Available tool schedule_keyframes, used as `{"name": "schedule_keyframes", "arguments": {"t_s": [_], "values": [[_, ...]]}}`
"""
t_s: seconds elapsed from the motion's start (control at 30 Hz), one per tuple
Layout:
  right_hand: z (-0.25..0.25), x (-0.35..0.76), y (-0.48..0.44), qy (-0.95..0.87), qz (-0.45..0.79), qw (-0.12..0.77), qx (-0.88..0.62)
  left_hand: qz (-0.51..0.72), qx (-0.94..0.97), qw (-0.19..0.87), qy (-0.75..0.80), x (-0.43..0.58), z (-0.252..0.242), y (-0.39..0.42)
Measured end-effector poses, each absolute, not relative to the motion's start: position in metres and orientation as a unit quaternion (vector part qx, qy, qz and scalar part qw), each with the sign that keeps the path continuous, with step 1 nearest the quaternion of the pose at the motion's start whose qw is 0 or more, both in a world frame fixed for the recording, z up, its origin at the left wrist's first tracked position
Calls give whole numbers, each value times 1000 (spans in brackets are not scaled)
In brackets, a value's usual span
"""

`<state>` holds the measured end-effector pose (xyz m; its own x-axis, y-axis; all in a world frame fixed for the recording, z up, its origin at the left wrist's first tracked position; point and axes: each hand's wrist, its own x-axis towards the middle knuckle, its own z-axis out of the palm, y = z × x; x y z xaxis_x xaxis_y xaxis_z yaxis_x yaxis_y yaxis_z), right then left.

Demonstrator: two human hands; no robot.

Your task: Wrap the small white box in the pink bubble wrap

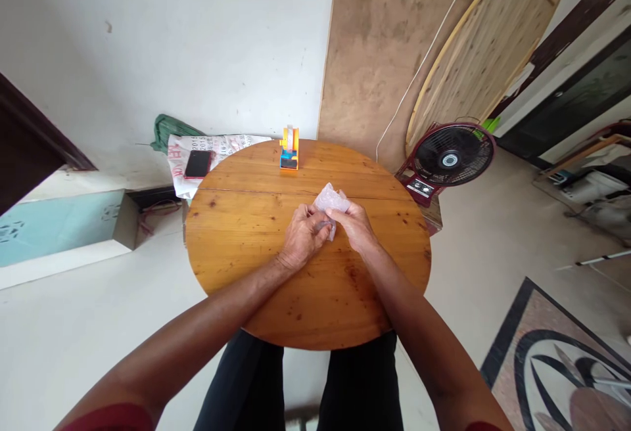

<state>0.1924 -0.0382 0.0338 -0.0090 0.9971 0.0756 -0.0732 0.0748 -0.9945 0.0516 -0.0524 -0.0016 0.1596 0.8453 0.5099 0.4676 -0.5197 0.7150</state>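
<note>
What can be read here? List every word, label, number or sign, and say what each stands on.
No text reads clearly.
Red signs and dark printed lines on the sack: too blurred to read.
Marks on the panel of the fan: too small to read.
The wrap, held by the left hand and right hand: no print shows.
The phone: no text shows.

desk (256, 234): honey-brown wood, dark knots
wrap (331, 200): clear, whitish
dispenser (289, 148): orange, blue base
phone (198, 163): black, red edge
fan (451, 158): maroon, black grille
</note>
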Motion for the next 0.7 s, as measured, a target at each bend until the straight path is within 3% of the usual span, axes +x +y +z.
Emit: {"name": "schedule_keyframes", "arguments": {"t_s": [0.37,0.57,0.7], "values": [[24,199,-51,-601,356,504,-509,479,669,250,510,57,0,-48],[23,205,-59,-647,343,473,-490,452,691,169,538,49,5,-44],[28,209,-68,-709,290,431,-477,457,720,177,491,43,3,-40]]}}
